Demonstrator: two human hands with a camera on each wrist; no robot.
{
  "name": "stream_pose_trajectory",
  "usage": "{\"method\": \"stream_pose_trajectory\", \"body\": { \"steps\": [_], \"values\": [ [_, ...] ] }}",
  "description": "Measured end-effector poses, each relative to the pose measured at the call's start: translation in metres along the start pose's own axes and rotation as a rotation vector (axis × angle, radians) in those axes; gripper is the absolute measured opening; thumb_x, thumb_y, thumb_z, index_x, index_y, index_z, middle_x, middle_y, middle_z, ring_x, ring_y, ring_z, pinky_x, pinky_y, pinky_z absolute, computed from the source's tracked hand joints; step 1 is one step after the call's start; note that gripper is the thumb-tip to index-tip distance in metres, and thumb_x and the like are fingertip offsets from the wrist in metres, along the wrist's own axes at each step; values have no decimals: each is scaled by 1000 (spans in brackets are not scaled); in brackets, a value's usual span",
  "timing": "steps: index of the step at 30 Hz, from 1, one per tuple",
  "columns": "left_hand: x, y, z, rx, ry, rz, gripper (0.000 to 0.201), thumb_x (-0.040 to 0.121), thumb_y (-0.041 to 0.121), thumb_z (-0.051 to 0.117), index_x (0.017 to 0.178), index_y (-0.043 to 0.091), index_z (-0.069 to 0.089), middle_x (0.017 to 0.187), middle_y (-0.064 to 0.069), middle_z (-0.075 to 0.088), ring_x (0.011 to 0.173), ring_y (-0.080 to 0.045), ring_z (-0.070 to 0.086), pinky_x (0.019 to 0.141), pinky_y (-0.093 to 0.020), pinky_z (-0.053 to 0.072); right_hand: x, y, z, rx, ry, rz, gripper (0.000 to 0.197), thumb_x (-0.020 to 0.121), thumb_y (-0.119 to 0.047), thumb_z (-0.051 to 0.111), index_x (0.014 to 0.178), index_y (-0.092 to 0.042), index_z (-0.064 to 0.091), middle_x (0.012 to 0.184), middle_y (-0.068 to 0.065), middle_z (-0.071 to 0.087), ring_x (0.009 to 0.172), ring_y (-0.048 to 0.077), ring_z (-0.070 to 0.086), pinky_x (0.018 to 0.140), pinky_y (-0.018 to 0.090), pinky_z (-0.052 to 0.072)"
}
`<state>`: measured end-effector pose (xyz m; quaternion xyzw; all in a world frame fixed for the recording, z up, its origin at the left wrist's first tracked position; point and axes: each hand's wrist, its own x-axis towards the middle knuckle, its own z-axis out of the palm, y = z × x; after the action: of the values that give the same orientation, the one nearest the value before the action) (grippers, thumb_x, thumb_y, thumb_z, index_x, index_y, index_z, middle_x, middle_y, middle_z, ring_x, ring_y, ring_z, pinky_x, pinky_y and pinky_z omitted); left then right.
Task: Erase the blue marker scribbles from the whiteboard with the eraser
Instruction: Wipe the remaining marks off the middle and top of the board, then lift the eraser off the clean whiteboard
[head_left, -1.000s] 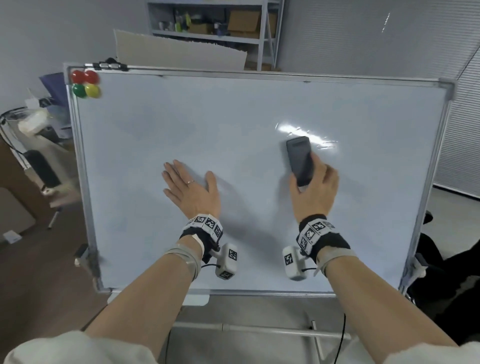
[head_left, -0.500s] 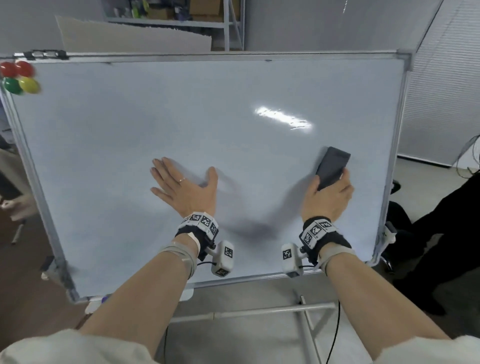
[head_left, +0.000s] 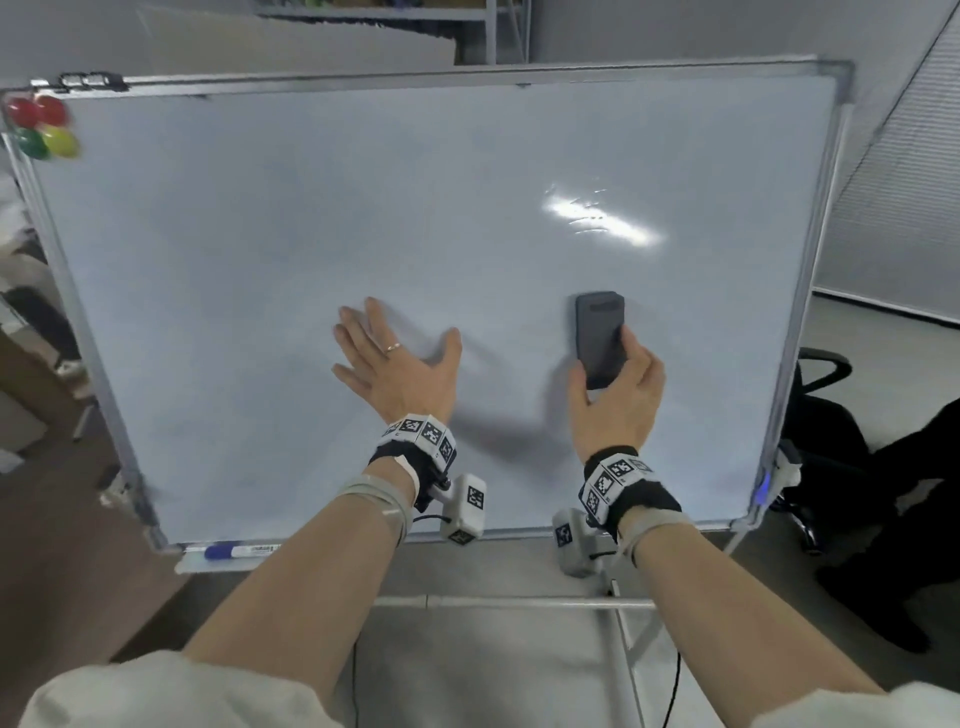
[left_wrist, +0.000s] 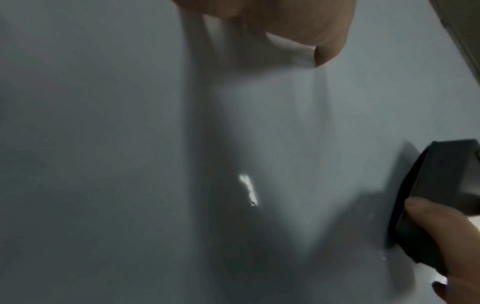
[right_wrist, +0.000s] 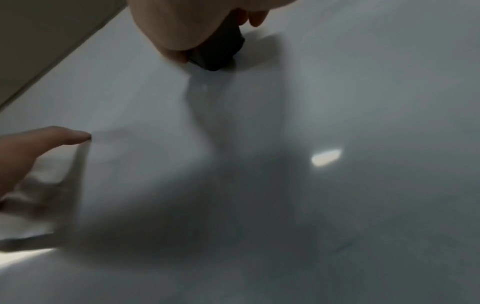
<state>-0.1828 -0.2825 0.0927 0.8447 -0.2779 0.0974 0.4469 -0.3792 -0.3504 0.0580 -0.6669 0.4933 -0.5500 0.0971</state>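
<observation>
The whiteboard (head_left: 311, 234) on its stand fills the head view; its surface looks plain white, with no blue scribbles that I can make out. My right hand (head_left: 615, 395) grips a dark rectangular eraser (head_left: 598, 335) and presses it flat to the board, right of centre and low down. The eraser (left_wrist: 441, 197) shows at the right edge of the left wrist view, and its lower end (right_wrist: 218, 53) shows under my palm in the right wrist view. My left hand (head_left: 395, 364) rests flat on the board with fingers spread, left of the eraser.
Red, green and yellow magnets (head_left: 39, 132) sit at the board's top left corner. A blue marker (head_left: 234, 551) lies on the tray under the lower left edge. A black office chair (head_left: 826, 415) stands to the right, shelving behind the board.
The eraser has swept from right of centre out toward the right edge, then back left and upright. My left hand has stayed flat on the board. The head camera has shifted.
</observation>
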Motion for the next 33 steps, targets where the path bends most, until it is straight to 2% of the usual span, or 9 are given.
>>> {"method": "stream_pose_trajectory", "body": {
  "steps": [5,9,13,16,18,22,26,29,33],
  "values": [
    [6,-18,-6,-2,25,-47,107,75,70,57,158,21,10,166,-7,3,154,-26,1,119,-57,6,-15,-18,13,37,-29,-57,68,84,-30,73,143,-15,42,126,12,49,111,32,52,91,49,50],
    [19,-40,-24,-85,66,-37,90,85,58,54,157,19,16,166,-3,3,153,-21,4,122,-51,8,-23,-46,30,59,-101,-136,68,81,-28,75,141,-16,44,128,11,48,114,31,49,97,48,47],
    [35,-81,-51,-113,161,-78,74,91,46,51,152,13,27,164,-6,13,151,-23,15,121,-48,19,-43,-88,61,73,-172,-298,65,79,-27,78,138,-16,52,126,11,54,112,27,48,98,42,44],
    [43,-129,-70,-68,183,-156,71,92,43,49,151,9,30,163,-7,17,149,-24,19,121,-47,19,-71,-115,84,84,-217,-453,59,78,-23,77,134,-17,58,125,9,58,104,29,53,95,39,45],
    [44,-165,-81,-24,181,-214,68,92,41,48,150,10,31,162,-7,19,148,-24,22,120,-48,20,-95,-125,98,83,-287,-526,57,78,-22,75,132,-18,59,124,7,59,101,30,55,93,41,46],
    [37,-225,-100,66,180,-314,60,94,32,47,147,8,35,159,-9,25,146,-28,26,117,-51,25,-147,-130,123,42,-531,-611,61,77,-30,77,133,-23,55,115,4,58,97,28,53,84,42,49],
    [14,-271,-108,155,155,-368,55,95,26,46,146,7,38,157,-12,30,146,-30,27,119,-49,22,-195,-127,130,-19,-701,-639,61,75,-33,79,133,-26,60,112,1,59,99,23,52,72,36,54],
    [-11,-298,-103,174,106,-416,55,95,26,45,146,7,37,157,-12,30,147,-29,25,119,-48,22,-223,-117,125,-89,-795,-618,62,74,-31,76,134,-29,59,113,0,58,101,23,50,76,36,53],
    [-38,-306,-102,183,21,-434,55,97,25,46,148,6,36,159,-12,28,148,-29,25,119,-47,23,-247,-101,107,-188,-894,-540,60,73,-34,72,132,-31,58,115,-1,55,104,24,48,84,38,51]
  ]
}}
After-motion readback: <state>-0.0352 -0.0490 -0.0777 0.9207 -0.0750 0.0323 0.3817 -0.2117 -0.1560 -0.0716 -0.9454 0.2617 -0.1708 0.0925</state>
